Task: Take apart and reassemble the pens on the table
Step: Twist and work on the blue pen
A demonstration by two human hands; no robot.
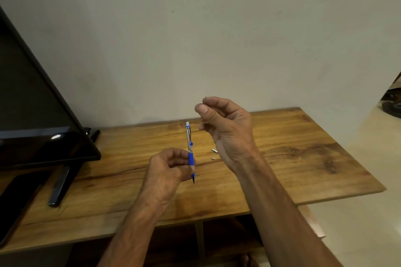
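1. Nearest the camera: two bare forearms, reaching up from the bottom edge over the wooden tabletop (303, 147).
2. Left hand (167, 169), low and in the middle, curled around a pen (190, 151).
3. Fingers (184, 168) of the left hand closed on the blue grip of the pen, thumb pressed on its side.
4. Pen held nearly upright in the air above the tabletop, dark tip pointing down, white end cap on top.
5. Silver upper part of the pen with a clip and a small blue dot at the end of the clip.
6. Right hand (225, 128), higher up and just to the right of the pen, not touching it.
7. Thumb and first finger of the right hand pinched tight together on a tiny thin dark piece (205, 98), sticking up just above the fingertip. Too small to tell what kind of piece.
8. Other fingers of the right hand folded loosely into the palm.
9. Two little parts lying on the tabletop between the two hands: a small silver piece (214, 151) and, just below it, a small pale piece (213, 158). Near each other, not touching.
10. Big black screen (39, 115) on the left, leaning back, with its dark stand leg (60, 186) resting on the tabletop.
11. Flat black thing (15, 201) at the far left edge of the tabletop, partly cut off.
12. Plain pale wall (217, 39) behind the tabletop.
13. Light floor (368, 212) on the right side.
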